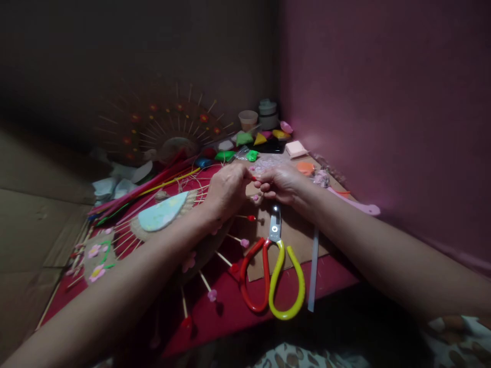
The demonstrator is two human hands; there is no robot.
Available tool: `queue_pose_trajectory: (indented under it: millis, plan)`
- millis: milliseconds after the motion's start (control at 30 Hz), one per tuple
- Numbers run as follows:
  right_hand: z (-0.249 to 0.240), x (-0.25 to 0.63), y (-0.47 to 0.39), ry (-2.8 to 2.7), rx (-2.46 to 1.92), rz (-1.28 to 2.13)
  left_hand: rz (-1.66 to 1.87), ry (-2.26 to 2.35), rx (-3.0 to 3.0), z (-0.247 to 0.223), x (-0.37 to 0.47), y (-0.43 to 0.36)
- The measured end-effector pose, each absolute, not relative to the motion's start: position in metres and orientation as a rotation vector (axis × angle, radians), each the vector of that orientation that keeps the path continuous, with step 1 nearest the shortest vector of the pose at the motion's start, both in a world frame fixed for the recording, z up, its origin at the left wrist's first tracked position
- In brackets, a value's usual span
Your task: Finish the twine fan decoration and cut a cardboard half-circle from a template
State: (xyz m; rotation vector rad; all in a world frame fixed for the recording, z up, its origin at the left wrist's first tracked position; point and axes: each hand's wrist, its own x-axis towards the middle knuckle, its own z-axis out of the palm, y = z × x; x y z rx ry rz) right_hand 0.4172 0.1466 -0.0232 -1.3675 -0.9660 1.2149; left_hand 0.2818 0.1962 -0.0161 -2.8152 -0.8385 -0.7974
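Note:
My left hand [229,189] is closed in a pinch over the far edge of a fan-shaped craft [197,273] made of thin sticks. My right hand [282,184] meets it from the right, also pinching. A small red clay piece [253,178] shows between the fingertips of both hands; whether it sits on a stick is hidden. The craft's sticks end in red and pink clay tips, and a pale blue half-round patch [163,212] covers its middle. Just below my right hand lie scissors [274,230] with one red and one yellow handle, apart from both hands.
Cardboard [307,240] lies on the red table [230,327]. Clay packets [244,138], a cup [248,120] and a lidded jar [268,114] stand behind. A second stick fan [178,125] leans at the back wall. A glue stick [313,271] overhangs the front edge. A pink wall rises right.

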Motion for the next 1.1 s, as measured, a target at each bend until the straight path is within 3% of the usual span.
queue_pose_trajectory:
  millis: [200, 467, 667, 900, 1100]
  plan:
    - [-0.029, 0.411, 0.147, -0.655, -1.15, 1.419, -0.862, -0.851, -2.797, -0.016, 0.283, 0.195]
    - [-0.033, 0.403, 0.144, -0.526, -1.023, 1.315, -0.904, -0.892, -2.784, -0.013, 0.287, 0.2]
    - [-0.032, 0.405, 0.139, -0.747, -1.173, 0.999, -0.892, -0.964, -2.849, -0.01, 0.289, 0.198]
    - [-0.031, 0.411, 0.137, -0.923, -1.062, 1.023, -0.963, -1.074, -2.951, 0.0, 0.288, 0.2]
    - [-0.03, 0.423, 0.137, -1.335, -1.139, 0.688, -0.984, -1.051, -3.039, 0.012, 0.282, 0.199]
